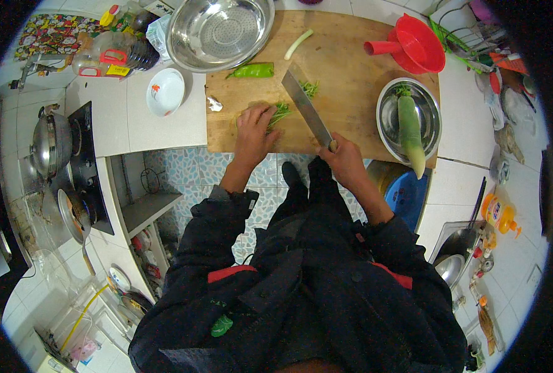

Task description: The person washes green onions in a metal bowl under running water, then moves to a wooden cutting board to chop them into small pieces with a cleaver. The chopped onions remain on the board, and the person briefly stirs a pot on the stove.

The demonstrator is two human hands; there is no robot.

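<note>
My right hand (344, 157) grips the handle of a cleaver (309, 108), its broad blade slanting up and left over the wooden cutting board (351, 60). Under the fingers of my left hand (256, 127) lies a bunch of green herbs (280, 114), pressed on the board. A small heap of cut herbs (310, 88) rests on the far side of the blade, close to it. Farther back are a green pepper (254, 70) and a pale scallion piece (298, 44). A crumpled whitish scrap (215, 104) sits near the board's left edge.
A steel bowl (384, 116) holding a green radish (409, 123) stands at the right, below a red plastic ladle (418, 44). A steel colander (176, 42) and a white bowl (166, 92) are at the left. Beyond them is a gas stove (97, 186).
</note>
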